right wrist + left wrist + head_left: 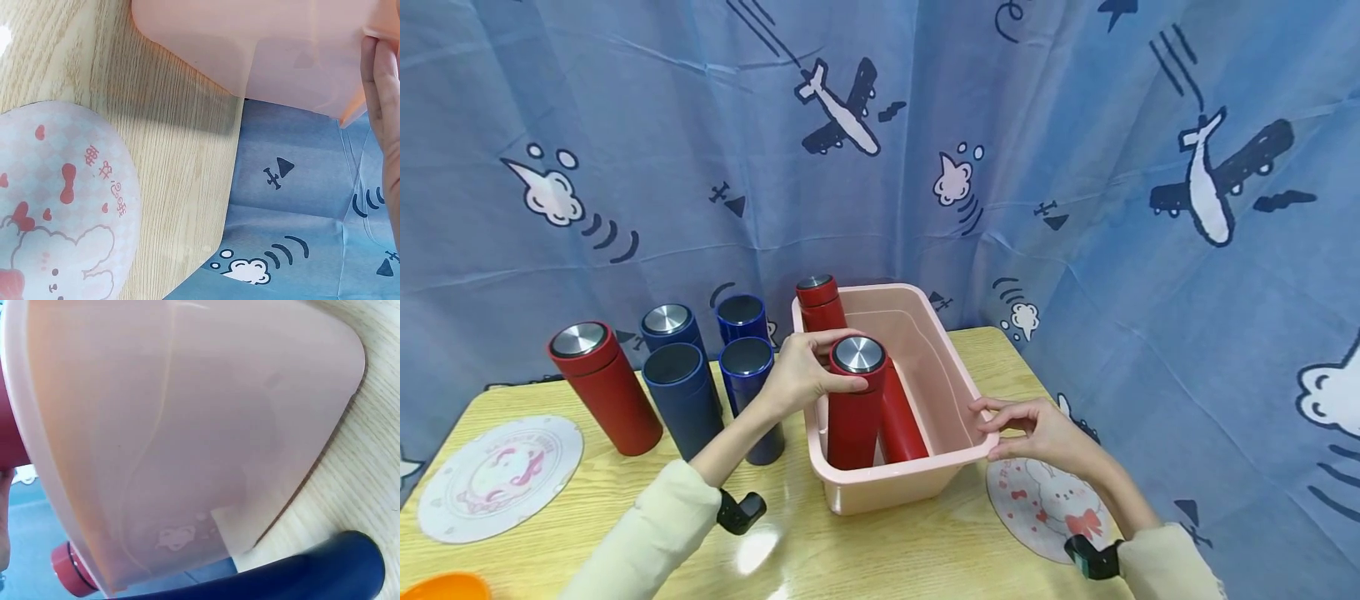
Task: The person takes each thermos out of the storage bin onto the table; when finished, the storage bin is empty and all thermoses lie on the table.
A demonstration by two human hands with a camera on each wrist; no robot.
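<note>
With its thumb and fingers around the upper part, my left hand [801,375] grips a red thermos [853,429] with a silver-topped lid. That thermos is upright within the front of a pink plastic bin [887,493]. Behind it, a second red thermos [902,421] lies slanted inside, and a third [820,308] stands at the back left corner. My right hand [1037,433] pinches the bin's right rim, thumb below and fingers over the edge. In the right wrist view its fingers [378,81] reach the rim. The bin's side wall [175,444] fills the left wrist view.
Left of the bin stand another red thermos [610,400] and several blue ones [688,408]. Round printed mats lie at left [501,479] and right [1048,504]. An orange object [448,587] shows at the near left corner. A blue curtain [880,208] hangs behind the table.
</note>
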